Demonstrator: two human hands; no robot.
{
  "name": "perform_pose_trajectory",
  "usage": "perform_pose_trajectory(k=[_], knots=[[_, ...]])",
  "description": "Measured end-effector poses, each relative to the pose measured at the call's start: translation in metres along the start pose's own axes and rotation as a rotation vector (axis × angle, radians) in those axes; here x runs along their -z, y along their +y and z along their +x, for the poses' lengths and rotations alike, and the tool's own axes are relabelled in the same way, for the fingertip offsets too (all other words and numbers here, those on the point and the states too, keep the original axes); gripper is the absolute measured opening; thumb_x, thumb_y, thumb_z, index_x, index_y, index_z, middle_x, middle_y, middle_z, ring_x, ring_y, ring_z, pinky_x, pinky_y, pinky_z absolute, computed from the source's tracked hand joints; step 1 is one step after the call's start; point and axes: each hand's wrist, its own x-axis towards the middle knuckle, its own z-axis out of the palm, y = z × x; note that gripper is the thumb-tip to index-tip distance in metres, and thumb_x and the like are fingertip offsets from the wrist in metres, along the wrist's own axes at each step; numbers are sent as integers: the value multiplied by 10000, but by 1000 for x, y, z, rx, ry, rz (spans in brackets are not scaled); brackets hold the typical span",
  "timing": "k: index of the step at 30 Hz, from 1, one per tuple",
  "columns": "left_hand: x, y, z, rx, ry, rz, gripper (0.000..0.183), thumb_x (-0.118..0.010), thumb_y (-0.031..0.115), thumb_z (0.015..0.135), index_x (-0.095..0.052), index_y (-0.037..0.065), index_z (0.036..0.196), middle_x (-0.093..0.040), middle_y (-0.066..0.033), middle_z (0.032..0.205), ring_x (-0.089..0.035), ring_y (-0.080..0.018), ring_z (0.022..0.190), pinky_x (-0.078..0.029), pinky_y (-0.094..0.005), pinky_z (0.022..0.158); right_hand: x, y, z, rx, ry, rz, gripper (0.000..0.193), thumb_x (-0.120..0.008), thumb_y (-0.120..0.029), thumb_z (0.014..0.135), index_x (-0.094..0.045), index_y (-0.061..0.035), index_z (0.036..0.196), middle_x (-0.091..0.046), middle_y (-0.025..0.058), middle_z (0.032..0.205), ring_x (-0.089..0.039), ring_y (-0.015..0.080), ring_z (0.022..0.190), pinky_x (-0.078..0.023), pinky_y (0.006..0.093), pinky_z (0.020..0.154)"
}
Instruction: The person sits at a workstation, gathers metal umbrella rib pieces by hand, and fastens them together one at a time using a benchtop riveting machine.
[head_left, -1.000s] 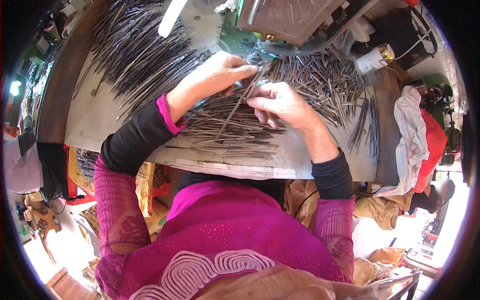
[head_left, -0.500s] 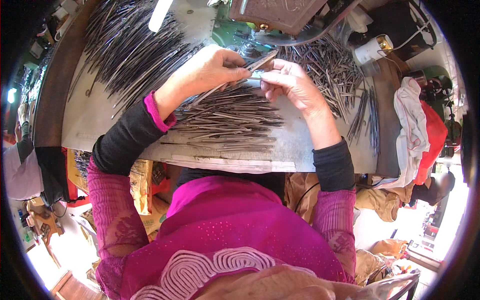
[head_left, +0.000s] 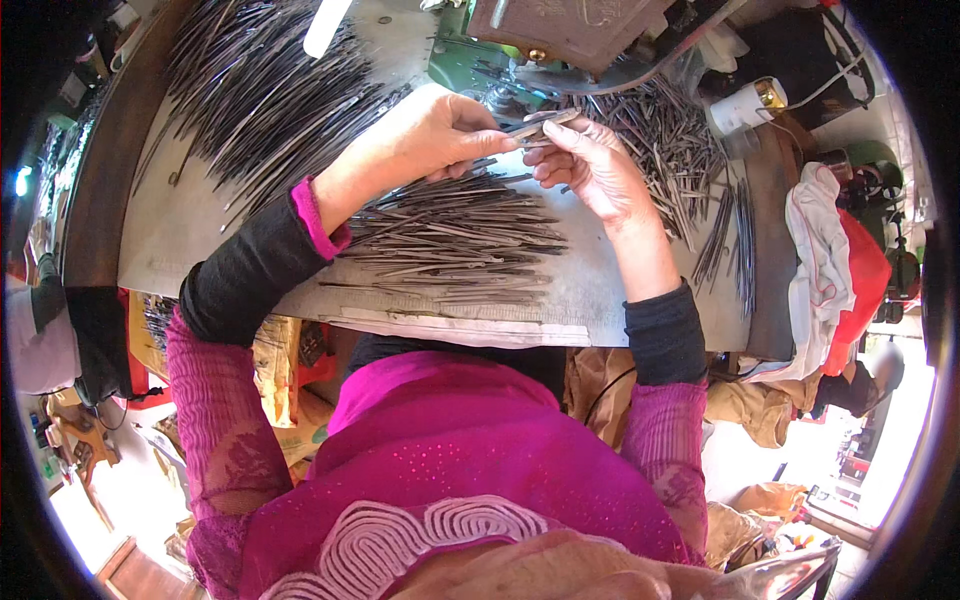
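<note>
Since a half second ago, both hands lifted a little farther from the near pile of rods [head_left: 450, 240] and closer to the green machine [head_left: 470, 60]; held rod now more level, its tip almost at the machine's working point.

Left hand [head_left: 420, 140] closed in a pinch on one thin metal rod [head_left: 535, 124], thumb and fingers pressing it from the near side. Right hand [head_left: 590, 165] also closed on the same rod, fingertips [head_left: 552, 132] gripping it just beside the left ones. Rod itself short in view, flat and grey, lying across both pinches, directly in front of the machine and above the grey work table [head_left: 590, 290].

Step in hand, by judgement: presenting a single rod to the machine, after picking it from the near pile. Next move probably calling for a fine alignment of the rod end under the machine head, with steady fingers and small pushing only; exact contact point hidden by the hands, so impossible to tell if already seated.

Left of the machine, a large heap of long dark rods [head_left: 260, 90]. Right of the machine, a scattered heap of shorter pieces [head_left: 660, 140], and farther right a white and red cloth [head_left: 835, 270] at the table edge.
</note>
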Motion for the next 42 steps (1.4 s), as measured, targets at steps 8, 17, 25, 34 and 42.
perform_pose_trajectory(k=[8, 17, 25, 34, 42], knots=[[4, -2, 1, -18, -18, -1, 316, -666, 288, 842, -647, -24, 882, -473, 27, 500, -397, -30, 406, -297, -197, 385, -6, 2, 0, 46, 40, 15, 207, -593, -190, 879, -598, -8, 975, -670, 165, 817, -663, 194, 670, -547, 277, 620], [10, -5, 4, -11, -55, -55, 380, -651, 348, 844, -639, -20, 933, -529, 3, 546, -430, -35, 425, -327, -194, 395, -5, 2, 2, 72, 99, -5, 207, -574, -199, 895, -597, -10, 978, -672, 153, 825, -665, 189, 682, -545, 271, 609], [31, -32, 21, -52, 75, -169, 306, -572, 340, 901, -597, 37, 867, -497, 24, 584, -414, -35, 461, -313, -195, 414, 1, 2, 13, 266, 256, 71, 223, -519, -140, 919, -519, 41, 1048, -643, 217, 898, -669, 250, 752, -565, 312, 666], [26, -39, 30, 58, 119, -274, 285, -603, 315, 884, -589, 32, 853, -420, 50, 552, -375, -40, 454, -277, -202, 411, 0, 4, 15, 284, 265, 10, 260, -525, -177, 927, -530, 39, 1072, -643, 181, 910, -660, 198, 758, -560, 270, 674], [30, -30, 24, 85, 56, -389, 270, -599, 259, 879, -572, 23, 750, -381, 46, 522, -354, -51, 429, -254, -226, 398, 7, 7, 18, 216, 247, 75, 254, -519, -172, 922, -515, 35, 1069, -643, 208, 898, -667, 242, 753, -566, 300, 661]])
